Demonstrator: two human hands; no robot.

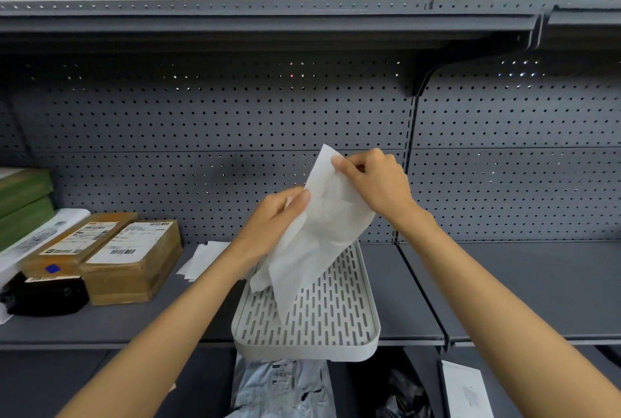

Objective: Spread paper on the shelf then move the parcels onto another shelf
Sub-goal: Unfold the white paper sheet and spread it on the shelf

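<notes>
I hold a crumpled white paper sheet (319, 229) up in front of the grey pegboard, above a white slotted tray (339, 313) that sits on the grey shelf (400, 286). My left hand (275, 219) pinches the sheet's left edge. My right hand (373, 179) pinches its upper corner. Two brown cardboard parcels (117, 256) with white labels lie on the shelf at the left, beside a black bag parcel (47, 296).
Green boxes (23, 202) and a white parcel (43, 236) stand at the far left. More white paper (201, 259) lies on the shelf behind my left arm. Grey, black and white parcels (282, 387) lie on the lower shelf. The right shelf bay (524, 283) is bare.
</notes>
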